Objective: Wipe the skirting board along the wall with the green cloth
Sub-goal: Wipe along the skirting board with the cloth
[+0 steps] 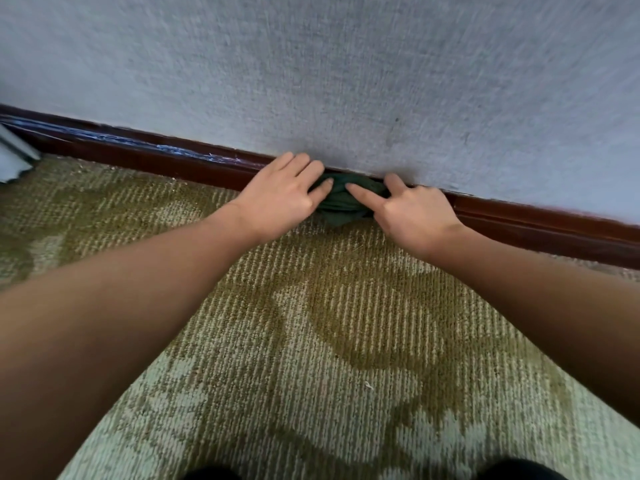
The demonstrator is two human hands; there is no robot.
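Left hand, grip spread, presses green cloth (bunched) against skirting board; right hand pinches it.

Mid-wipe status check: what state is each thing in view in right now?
green cloth: bunched, pressed against the skirting board.
left hand: fingers straight, pressing the cloth.
right hand: thumb and forefinger pinching the cloth.
skirting board: pale scuffed streaks left of the hands.
carpet: crumbs along the skirting edge.
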